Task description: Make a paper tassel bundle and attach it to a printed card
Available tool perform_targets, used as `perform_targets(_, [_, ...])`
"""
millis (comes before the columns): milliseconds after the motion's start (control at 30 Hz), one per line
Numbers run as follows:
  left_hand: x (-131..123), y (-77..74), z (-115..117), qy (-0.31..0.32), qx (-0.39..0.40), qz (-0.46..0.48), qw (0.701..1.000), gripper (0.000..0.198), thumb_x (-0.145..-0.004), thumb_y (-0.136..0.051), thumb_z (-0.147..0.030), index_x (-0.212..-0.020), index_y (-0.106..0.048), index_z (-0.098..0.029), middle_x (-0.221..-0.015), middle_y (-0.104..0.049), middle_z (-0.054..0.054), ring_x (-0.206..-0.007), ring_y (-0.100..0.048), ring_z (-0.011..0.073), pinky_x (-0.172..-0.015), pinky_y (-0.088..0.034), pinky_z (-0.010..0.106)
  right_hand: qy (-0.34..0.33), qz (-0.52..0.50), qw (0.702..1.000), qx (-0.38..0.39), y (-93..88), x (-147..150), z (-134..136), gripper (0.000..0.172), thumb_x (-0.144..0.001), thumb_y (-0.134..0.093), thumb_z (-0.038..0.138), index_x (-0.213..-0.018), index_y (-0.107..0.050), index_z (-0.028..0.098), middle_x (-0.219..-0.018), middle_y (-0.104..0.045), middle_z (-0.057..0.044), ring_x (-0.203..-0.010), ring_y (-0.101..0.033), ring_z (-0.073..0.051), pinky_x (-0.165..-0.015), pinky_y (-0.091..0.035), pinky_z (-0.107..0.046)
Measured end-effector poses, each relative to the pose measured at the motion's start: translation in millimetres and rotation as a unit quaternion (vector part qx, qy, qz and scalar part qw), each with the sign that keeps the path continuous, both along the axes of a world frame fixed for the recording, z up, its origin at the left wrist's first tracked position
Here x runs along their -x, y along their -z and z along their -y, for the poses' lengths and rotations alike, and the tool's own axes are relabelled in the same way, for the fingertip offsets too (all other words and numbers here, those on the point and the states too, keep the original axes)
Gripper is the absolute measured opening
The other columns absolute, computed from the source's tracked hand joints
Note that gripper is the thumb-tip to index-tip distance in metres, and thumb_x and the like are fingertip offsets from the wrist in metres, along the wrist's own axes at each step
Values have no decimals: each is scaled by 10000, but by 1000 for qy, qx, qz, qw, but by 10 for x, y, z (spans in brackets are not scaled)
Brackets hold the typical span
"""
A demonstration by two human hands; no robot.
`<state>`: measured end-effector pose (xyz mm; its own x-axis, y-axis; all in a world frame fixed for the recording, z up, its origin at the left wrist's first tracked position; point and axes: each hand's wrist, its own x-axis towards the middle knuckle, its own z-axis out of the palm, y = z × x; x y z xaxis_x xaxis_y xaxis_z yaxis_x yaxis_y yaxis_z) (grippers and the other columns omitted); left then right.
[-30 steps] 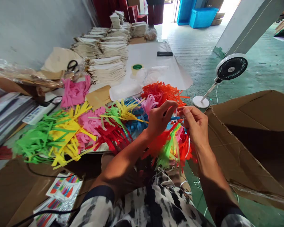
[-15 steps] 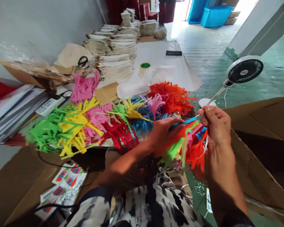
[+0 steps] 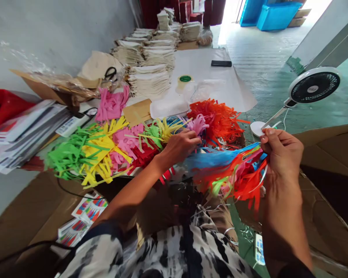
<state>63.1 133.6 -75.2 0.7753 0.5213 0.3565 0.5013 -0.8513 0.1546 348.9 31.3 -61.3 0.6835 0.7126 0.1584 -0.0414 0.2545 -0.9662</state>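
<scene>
My right hand [image 3: 281,152] is closed, pinching the top of a hanging bunch of coloured paper fringes [image 3: 234,175]: orange, blue, green and pink strips on a thin white string. My left hand [image 3: 179,146] has its fingers curled on the heap of paper fringes on the table, at a pale pink tassel [image 3: 197,124] and blue strips [image 3: 208,158]. What exactly its fingers grip is hidden. An orange fringe pile [image 3: 220,119] lies just beyond it. Green [image 3: 69,154], yellow [image 3: 101,154] and pink [image 3: 111,104] fringes lie to the left.
Stacks of folded cream paper [image 3: 150,65], scissors [image 3: 110,72], a tape roll [image 3: 185,80] and a black phone [image 3: 221,63] sit further back on the table. A white fan [image 3: 310,87] stands on the floor at right beside an open cardboard box [image 3: 330,162].
My hands have parted: the right one drew the fringe bunch out to the right, the left one went back to the heap on the table. The view swung a little left.
</scene>
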Motion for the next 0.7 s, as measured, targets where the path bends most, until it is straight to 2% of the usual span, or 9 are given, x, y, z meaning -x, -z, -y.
perform_targets(100, [-106,39,-149,35,-47,-99,993,156,-957,-690,-117,-888,-807,-192,-1097,-744,111,-1047,-653,250,-735,-459,326,-5,-6,1000,-2,3,51,-10,316,-670,-970,424,-700,-755,194,-652,-585,-25,-562,-422,-111,-504,-241,-285])
perform_targets(167, [-152,74,-216,43,-42,-102,993,172,-959,-691,-123,-844,-804,-183,-1093,-736,118,-1040,-645,245,-784,-485,339,-13,-10,1000,2,17,66,-20,341,-659,-967,442,-686,-745,185,-655,-591,-16,-569,-434,-99,-505,-247,-261])
perform_targets(233, [-162,100,-289,47,-20,-46,998,186,-981,-681,-153,-869,-820,-204,-1078,-734,103,-1031,-646,226,-803,-502,328,-25,-5,1000,9,38,66,-34,359,-672,-952,470,-683,-732,187,-658,-602,-7,-564,-427,-90,-502,-254,-243])
perform_targets(333, [-139,76,-447,50,28,126,990,109,-965,-743,-236,-938,-848,-247,-1041,-735,73,-989,-667,189,-819,-527,305,-34,6,999,11,67,58,-55,374,-684,-934,495,-690,-714,193,-651,-611,6,-538,-401,-82,-495,-254,-232])
perform_targets(400, [-133,-9,-582,36,68,256,964,94,-929,-799,-308,-977,-852,-246,-1037,-734,68,-916,-679,162,-781,-543,288,-37,12,999,13,69,63,-66,394,-686,-918,522,-688,-692,199,-640,-609,14,-521,-388,-84,-487,-255,-235])
perform_targets(500, [-156,-228,-782,-9,95,396,913,170,-918,-804,-394,-980,-844,-241,-1066,-738,62,-755,-649,116,-608,-506,248,-40,25,999,18,48,78,-78,419,-701,-888,561,-688,-672,203,-604,-582,28,-496,-362,-87,-476,-260,-243])
perform_targets(567, [-180,-398,-870,-40,41,454,889,147,-901,-817,-387,-934,-838,-246,-1019,-752,52,-752,-643,125,-562,-468,242,-30,34,999,12,29,77,-77,419,-727,-872,564,-694,-669,199,-575,-548,41,-479,-331,-81,-471,-251,-244])
perform_targets(633, [-210,-547,-886,-60,-31,482,874,103,-873,-843,-353,-882,-832,-251,-969,-772,50,-862,-673,165,-595,-473,251,-14,40,999,3,15,62,-61,406,-756,-857,561,-737,-679,197,-577,-544,50,-472,-313,-77,-467,-239,-243])
perform_targets(700, [-266,-636,-818,-57,-31,489,870,77,-867,-849,-330,-882,-829,-257,-948,-793,45,-911,-695,181,-623,-490,257,-3,42,999,0,13,46,-38,398,-772,-849,561,-788,-690,197,-606,-575,45,-476,-326,-80,-465,-245,-244])
